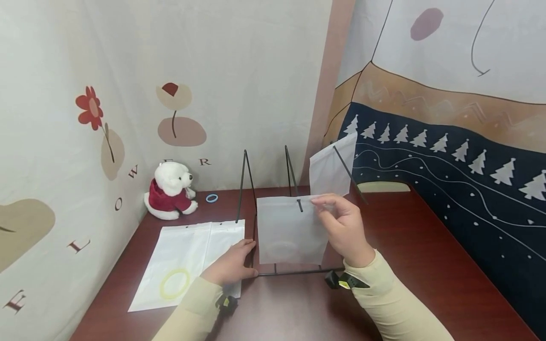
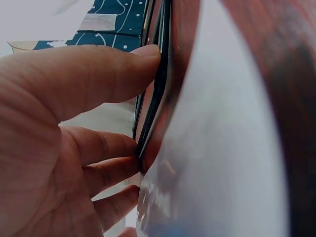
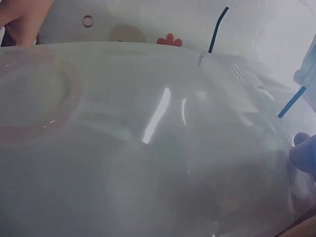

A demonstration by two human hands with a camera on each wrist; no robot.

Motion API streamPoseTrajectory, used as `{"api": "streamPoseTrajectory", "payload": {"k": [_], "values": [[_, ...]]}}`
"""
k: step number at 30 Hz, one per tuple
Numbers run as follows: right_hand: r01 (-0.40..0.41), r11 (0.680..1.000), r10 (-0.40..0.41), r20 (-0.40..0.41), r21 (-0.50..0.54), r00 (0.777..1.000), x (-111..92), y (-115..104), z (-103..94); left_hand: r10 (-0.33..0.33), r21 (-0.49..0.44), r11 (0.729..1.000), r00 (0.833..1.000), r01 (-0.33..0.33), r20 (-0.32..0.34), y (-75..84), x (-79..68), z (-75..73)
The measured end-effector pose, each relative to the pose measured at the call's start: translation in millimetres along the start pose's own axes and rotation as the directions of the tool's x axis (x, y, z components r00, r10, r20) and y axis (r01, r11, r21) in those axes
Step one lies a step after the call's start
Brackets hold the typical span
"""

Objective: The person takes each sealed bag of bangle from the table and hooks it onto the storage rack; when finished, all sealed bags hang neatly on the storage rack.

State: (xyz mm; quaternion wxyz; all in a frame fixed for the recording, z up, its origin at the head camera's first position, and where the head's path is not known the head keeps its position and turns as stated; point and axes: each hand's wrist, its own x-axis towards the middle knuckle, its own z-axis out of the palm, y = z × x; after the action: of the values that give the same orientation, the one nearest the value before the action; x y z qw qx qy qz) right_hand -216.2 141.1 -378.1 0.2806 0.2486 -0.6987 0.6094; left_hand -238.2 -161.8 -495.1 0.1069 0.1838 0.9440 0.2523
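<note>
My left hand (image 1: 230,263) holds the left side of a black wire rack (image 1: 294,273). The left wrist view has the thumb on one side of a black rod (image 2: 159,84), with fingertips along it. With thumb and forefinger, my right hand (image 1: 346,229) pinches the top edge of a translucent white plastic bag (image 1: 287,232), hung on the rack. Two dark prongs poke through its top edge in the right wrist view, and a pale pink ring (image 3: 69,94) shows through the plastic. Behind the right hand, a white plastic flap (image 1: 330,166) rises beside a slanting black rod.
Left of the rack lies another white plastic bag (image 1: 170,248) with a yellow ring (image 1: 162,284) showing on it. A white plush bear (image 1: 170,177) in a red coat sits at the back left, beside a small blue ring (image 1: 212,194). Patterned cloths hang behind the table (image 1: 426,265).
</note>
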Motion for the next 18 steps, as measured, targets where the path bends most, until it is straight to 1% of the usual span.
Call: {"api": "streamPoseTrajectory", "payload": {"k": [9,18], "values": [[-0.027,0.999,0.027,0.016,-0.019,0.999,0.0,0.2,0.5,0.006,0.02,1.0,1.0,-0.006,-0.005,0.8,0.1,-1.0],[-0.067,0.997,0.068,0.033,-0.03,0.997,-1.5,-0.9,-0.2,0.016,0.011,1.0,1.0,-0.015,-0.006,0.1,-0.2,-0.5]]}}
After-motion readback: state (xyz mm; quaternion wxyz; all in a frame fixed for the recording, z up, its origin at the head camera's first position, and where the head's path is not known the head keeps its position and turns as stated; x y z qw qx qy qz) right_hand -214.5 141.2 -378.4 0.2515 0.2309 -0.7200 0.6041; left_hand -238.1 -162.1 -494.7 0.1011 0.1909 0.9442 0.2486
